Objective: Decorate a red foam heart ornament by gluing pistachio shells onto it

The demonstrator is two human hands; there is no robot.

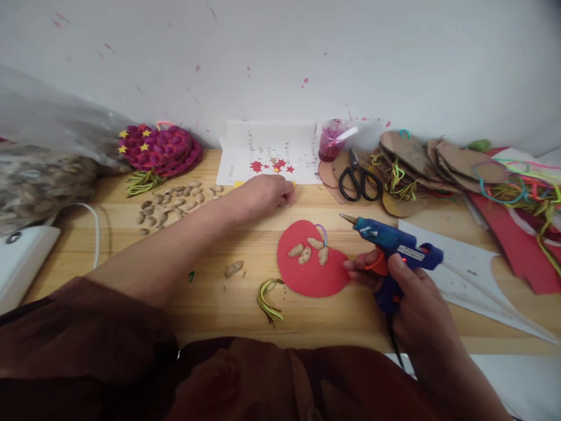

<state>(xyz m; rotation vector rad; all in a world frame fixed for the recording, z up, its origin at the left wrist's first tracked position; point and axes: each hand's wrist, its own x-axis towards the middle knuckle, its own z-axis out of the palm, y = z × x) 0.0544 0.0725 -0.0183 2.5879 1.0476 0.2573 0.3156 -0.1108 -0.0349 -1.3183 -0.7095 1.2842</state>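
My right hand is wrapped round a blue glue gun, its brass nozzle pointing left and a finger at the orange trigger. Its fingertips touch the right edge of a red paper shape with several peanuts on it and a purple loop at its top. Beyond it, my left hand is closed, fingers curled down by the front of a printed sheet. What those fingers pinch is hidden. Red and gold paper stars lie on that sheet. A green yarn tassel lies below the red shape.
Loose peanuts and stacked purple peanut-covered pieces are at left, near a bag of peanuts. Black scissors, a cup of purple paint and cardboard shapes stand at the back right. A white cable runs at left.
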